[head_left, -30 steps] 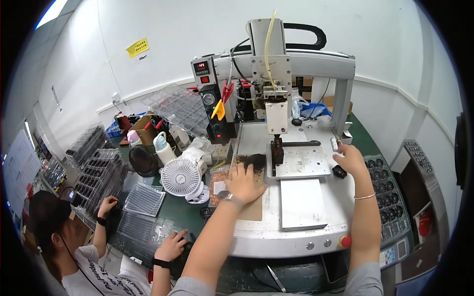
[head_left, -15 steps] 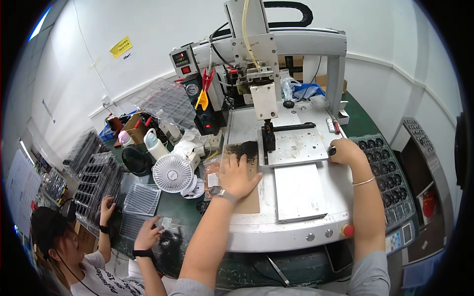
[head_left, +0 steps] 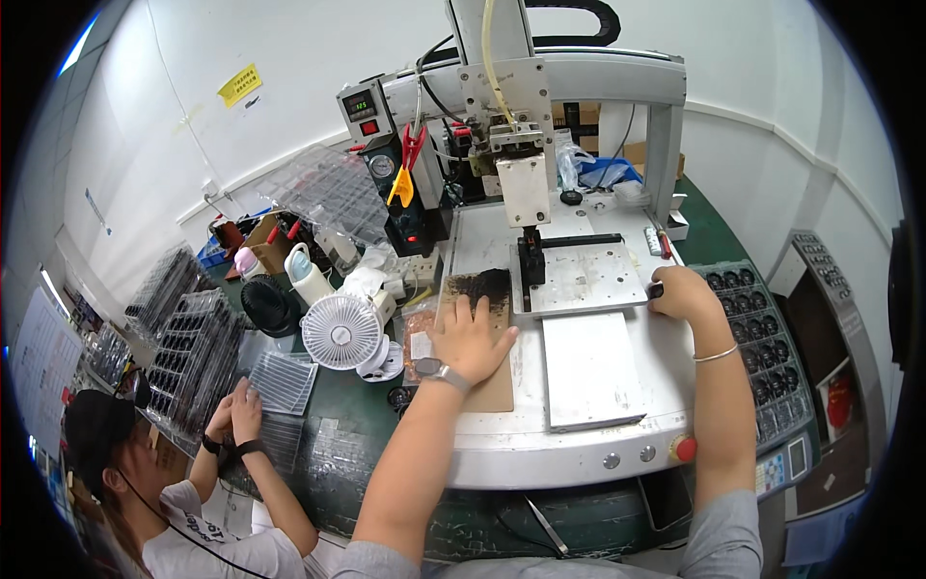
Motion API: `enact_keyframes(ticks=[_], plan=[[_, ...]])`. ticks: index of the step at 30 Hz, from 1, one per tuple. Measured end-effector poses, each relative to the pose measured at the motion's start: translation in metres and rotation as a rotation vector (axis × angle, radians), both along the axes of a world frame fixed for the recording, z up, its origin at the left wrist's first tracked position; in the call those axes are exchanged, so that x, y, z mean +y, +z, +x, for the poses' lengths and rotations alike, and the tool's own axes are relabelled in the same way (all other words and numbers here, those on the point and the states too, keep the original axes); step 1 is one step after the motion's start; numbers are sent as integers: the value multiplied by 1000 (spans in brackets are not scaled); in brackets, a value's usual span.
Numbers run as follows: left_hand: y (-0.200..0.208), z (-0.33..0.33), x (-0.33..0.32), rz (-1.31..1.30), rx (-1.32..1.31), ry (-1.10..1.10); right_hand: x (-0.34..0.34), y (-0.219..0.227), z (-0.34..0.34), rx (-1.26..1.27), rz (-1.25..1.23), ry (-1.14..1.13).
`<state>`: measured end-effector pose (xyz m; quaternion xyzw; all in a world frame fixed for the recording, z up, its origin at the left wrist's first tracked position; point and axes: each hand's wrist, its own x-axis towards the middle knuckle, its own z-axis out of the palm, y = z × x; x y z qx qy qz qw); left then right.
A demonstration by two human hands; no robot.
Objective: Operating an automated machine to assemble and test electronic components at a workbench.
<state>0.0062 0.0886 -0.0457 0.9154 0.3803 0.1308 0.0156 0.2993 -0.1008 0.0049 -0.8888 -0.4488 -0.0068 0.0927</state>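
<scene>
green table (head_left: 338, 458), white wall (head_left: 328, 68); left hand (head_left: 471, 343) spread on board (head_left: 492, 394), right hand (head_left: 687, 292) gripping black part (head_left: 656, 289)

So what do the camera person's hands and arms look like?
Above the left hand is a greyish watch with a squarish face; above the right hand, a thin, round silver-coloured bangle. The light grey fabric sleeves are short; both hands are ungloved.

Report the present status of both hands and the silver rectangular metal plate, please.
Left hand flat on brown rectangular board. Right hand pinching small black part. Metal plate just left of it. Black upright block at plate's left end, between hands.
</scene>
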Motion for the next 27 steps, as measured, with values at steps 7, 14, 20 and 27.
enact_keyframes(ticks=[7,14,20,27], plan=[[3,1,-2,44,-6,-3,2,-1,3,23,6,-28],[1,3,3,134,-137,-37,3,-1,2,-50,16,-80],[3,2,3,164,-221,-67,7,4,-4,-93,131,-151],[20,6,-5,174,-506,-216,18,17,-37,-13,594,257]])
